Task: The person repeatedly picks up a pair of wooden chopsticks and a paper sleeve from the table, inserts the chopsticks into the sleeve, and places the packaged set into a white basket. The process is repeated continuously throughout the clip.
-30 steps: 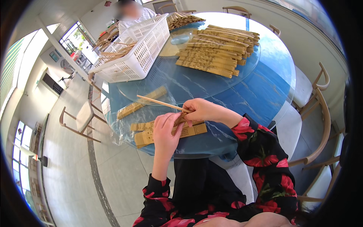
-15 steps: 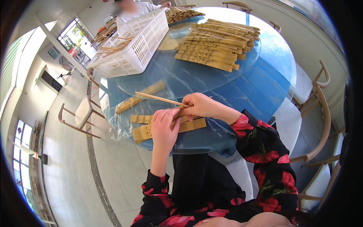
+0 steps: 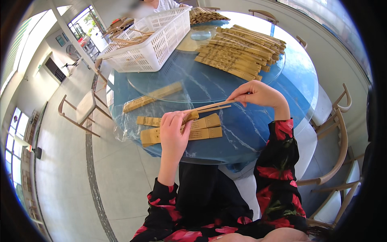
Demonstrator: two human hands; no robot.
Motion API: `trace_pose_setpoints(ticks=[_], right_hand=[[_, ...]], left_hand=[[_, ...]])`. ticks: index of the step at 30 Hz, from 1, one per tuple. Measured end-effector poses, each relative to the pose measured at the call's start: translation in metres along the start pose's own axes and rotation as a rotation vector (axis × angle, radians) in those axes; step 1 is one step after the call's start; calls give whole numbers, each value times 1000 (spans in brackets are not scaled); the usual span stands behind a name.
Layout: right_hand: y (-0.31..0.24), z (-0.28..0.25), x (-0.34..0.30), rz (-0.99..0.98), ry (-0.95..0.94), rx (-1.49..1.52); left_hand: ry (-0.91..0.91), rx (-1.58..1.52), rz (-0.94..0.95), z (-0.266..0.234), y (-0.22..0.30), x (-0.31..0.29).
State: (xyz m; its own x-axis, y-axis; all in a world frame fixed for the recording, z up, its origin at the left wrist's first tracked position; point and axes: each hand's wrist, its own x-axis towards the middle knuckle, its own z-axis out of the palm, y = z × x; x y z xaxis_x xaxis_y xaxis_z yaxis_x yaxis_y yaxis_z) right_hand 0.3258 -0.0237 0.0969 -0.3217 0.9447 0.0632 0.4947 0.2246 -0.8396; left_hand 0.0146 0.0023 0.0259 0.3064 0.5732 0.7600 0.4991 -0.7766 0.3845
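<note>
Left hand (image 3: 174, 127): grip apparently pinching a paper sleeve (image 3: 193, 115), partly hidden
Right hand (image 3: 252, 96): grip pinching a stick (image 3: 210, 105)
Surface (image 3: 246, 129): flat wrappers (image 3: 207, 133) lying near

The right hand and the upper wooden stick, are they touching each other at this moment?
Touching. The head view shows it: the fingertips of the right hand pinch the right end of the upper wooden stick.

Black long-sleeved fabric top (image 3: 225, 230) with large red flowers and green leaves; black trousers (image 3: 205, 189) at lower centre.
</note>
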Motion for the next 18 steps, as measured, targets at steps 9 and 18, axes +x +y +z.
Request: trace_pose_setpoints(ticks=[9, 18], right_hand=[[7, -7, -6, 115, -23, -76], [8, 2, 2, 50, -114, -128]], left_hand=[[0, 26, -18, -2, 2, 0], [-71, -28, -2, -1, 3, 0]])
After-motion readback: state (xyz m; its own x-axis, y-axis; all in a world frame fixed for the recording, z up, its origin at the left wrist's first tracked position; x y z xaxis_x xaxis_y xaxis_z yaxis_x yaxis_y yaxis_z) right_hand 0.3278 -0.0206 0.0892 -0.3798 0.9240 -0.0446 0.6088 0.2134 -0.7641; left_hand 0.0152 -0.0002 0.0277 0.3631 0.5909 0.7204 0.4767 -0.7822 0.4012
